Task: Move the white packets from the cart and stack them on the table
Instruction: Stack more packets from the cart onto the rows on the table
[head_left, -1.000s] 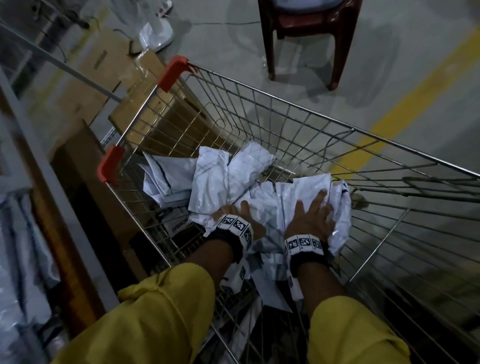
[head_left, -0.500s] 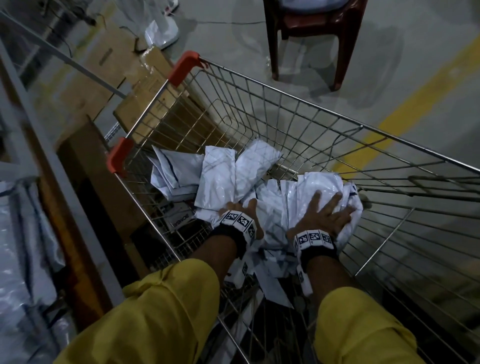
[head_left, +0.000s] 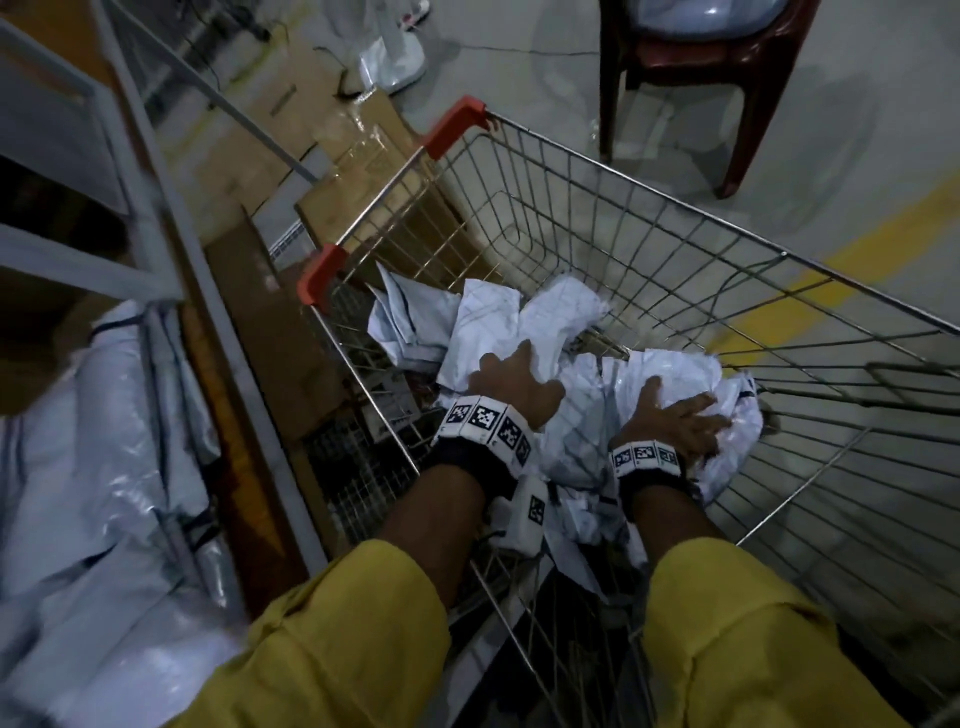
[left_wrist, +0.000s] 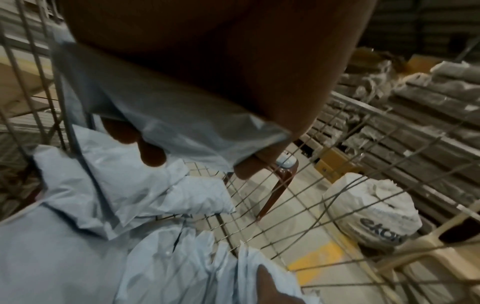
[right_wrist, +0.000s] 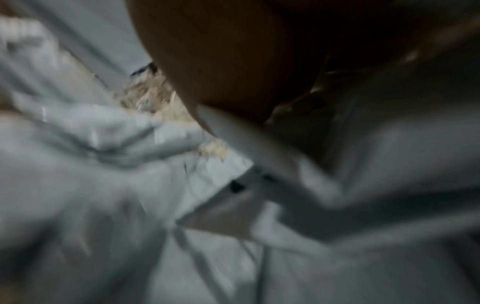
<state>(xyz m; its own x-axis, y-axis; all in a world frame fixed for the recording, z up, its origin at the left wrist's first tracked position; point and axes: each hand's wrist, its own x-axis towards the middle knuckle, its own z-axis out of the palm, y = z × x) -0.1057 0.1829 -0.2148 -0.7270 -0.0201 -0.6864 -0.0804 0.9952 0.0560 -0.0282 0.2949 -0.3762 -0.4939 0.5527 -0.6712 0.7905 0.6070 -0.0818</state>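
Observation:
Several white packets lie crumpled in the wire cart. My left hand is on the middle of the heap. In the left wrist view its fingers curl under the edge of one white packet and grip it. To the right, my right hand spreads over a bunched bundle of packets, fingers curving round it. The right wrist view is blurred: my palm lies against white packets.
A pile of white packets lies at the left behind a grey metal frame. Cardboard boxes stand beyond the cart's red corner. Ahead are a dark red chair and a yellow floor line. A white sack sits outside the cart.
My left hand has reached further forward onto the heap and taken hold of a packet. My right hand has gathered its bundle tighter, with fingers now curved over it.

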